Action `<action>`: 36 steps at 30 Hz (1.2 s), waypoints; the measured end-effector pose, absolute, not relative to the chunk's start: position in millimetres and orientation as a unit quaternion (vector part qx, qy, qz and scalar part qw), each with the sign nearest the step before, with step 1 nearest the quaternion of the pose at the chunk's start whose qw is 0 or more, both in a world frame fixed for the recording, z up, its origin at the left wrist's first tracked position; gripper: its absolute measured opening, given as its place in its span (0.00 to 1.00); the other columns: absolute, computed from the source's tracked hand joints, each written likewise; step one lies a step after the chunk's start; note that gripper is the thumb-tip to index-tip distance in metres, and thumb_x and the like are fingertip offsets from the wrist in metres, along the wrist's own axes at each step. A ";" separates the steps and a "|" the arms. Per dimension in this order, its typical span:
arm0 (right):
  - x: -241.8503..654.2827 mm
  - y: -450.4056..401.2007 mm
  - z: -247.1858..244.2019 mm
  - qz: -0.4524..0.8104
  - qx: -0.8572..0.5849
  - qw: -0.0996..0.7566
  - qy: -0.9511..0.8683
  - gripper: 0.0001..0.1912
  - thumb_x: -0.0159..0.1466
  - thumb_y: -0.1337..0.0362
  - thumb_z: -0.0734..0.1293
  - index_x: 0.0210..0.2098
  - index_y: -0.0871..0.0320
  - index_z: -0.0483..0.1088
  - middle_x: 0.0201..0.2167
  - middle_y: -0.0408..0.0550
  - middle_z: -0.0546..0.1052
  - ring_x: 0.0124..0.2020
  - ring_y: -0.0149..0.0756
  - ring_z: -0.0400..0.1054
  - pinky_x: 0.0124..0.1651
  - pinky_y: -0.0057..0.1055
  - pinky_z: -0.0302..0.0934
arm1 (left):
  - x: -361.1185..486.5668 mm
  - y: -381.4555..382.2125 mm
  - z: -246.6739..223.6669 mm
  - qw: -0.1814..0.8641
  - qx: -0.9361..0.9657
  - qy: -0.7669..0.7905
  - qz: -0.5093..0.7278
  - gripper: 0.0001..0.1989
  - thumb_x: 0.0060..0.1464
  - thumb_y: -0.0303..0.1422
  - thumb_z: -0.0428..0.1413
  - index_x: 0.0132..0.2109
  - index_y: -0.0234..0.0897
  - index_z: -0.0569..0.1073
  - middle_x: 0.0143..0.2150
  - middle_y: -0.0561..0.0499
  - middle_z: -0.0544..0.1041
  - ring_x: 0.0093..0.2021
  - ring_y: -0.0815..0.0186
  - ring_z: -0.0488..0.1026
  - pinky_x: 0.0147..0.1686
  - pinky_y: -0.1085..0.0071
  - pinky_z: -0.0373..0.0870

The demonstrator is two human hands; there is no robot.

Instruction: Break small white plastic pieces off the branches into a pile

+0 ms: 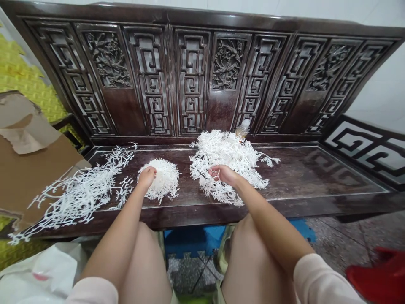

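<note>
Evidently, picking at sprigs is the step in hand: the right hand (221, 173) seems to pinch a thin white sprig (218, 175) before the large tangled heap of white plastic-looking sprigs (226, 150) on the dark, glossy wooden bench (297, 175). At the small round pile of short white pieces (164, 179), the left hand (147, 176) curls, its grip hidden; freeing any tangled sprig calls for a gentle pull.
</note>
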State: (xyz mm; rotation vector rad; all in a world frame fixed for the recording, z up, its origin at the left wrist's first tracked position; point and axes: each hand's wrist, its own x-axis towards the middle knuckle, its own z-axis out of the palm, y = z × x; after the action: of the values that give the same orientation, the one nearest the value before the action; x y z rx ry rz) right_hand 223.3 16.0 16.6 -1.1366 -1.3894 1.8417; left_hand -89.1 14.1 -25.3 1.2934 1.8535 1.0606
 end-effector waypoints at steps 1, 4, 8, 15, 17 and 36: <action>219.4 16.3 13.7 0.687 -0.430 0.264 -0.523 0.09 0.51 0.64 0.58 0.20 0.62 0.64 0.17 0.41 0.56 0.19 0.24 0.46 0.23 0.26 0.45 | -90.5 16.4 -33.0 0.283 0.506 0.730 0.363 0.08 0.43 0.31 0.43 0.25 0.37 0.65 0.27 0.50 0.69 0.30 0.64 0.67 0.32 0.69 0.61; 204.7 12.6 11.5 0.688 -0.447 0.230 -0.523 0.10 0.51 0.63 0.57 0.21 0.62 0.66 0.16 0.42 0.59 0.18 0.25 0.49 0.23 0.26 0.45 | -82.5 21.3 -46.5 0.202 0.564 0.754 0.270 0.11 0.46 0.32 0.44 0.35 0.39 0.69 0.35 0.47 0.71 0.36 0.61 0.67 0.35 0.67 0.61; 196.4 4.4 14.1 0.688 -0.470 0.216 -0.509 0.08 0.52 0.63 0.58 0.23 0.60 0.64 0.16 0.42 0.62 0.18 0.27 0.52 0.23 0.26 0.48 | -65.0 25.0 -46.1 0.083 0.627 0.745 0.214 0.15 0.48 0.34 0.46 0.43 0.40 0.68 0.43 0.42 0.67 0.45 0.53 0.63 0.41 0.60 0.58; 191.1 9.2 -4.3 0.653 -0.488 0.230 -0.531 0.05 0.51 0.63 0.58 0.22 0.59 0.59 0.18 0.43 0.66 0.17 0.26 0.53 0.23 0.26 0.48 | -12.8 9.5 -16.7 0.173 0.726 0.592 0.305 0.13 0.51 0.31 0.43 0.40 0.39 0.70 0.40 0.49 0.70 0.39 0.64 0.66 0.40 0.68 0.61; 185.4 10.2 -8.9 0.646 -0.482 0.227 -0.547 0.05 0.51 0.64 0.58 0.21 0.59 0.60 0.18 0.43 0.66 0.17 0.26 0.53 0.22 0.26 0.47 | 7.2 0.1 -9.6 0.216 0.749 0.534 0.327 0.14 0.53 0.34 0.41 0.38 0.38 0.70 0.38 0.50 0.71 0.37 0.66 0.66 0.39 0.70 0.62; 177.2 0.6 4.4 0.662 -0.452 0.259 -0.539 0.07 0.52 0.61 0.61 0.25 0.60 0.61 0.16 0.39 0.62 0.19 0.24 0.53 0.22 0.24 0.45 | 21.4 -1.3 -16.4 0.397 0.678 0.499 0.367 0.19 0.50 0.45 0.43 0.25 0.34 0.65 0.20 0.55 0.62 0.24 0.70 0.60 0.27 0.74 0.56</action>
State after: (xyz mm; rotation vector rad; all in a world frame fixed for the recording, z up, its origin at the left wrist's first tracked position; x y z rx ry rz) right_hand 177.2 0.6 4.4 -1.2252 -1.4600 1.7941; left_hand 21.4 -1.3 -16.4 1.7171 1.2630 0.9289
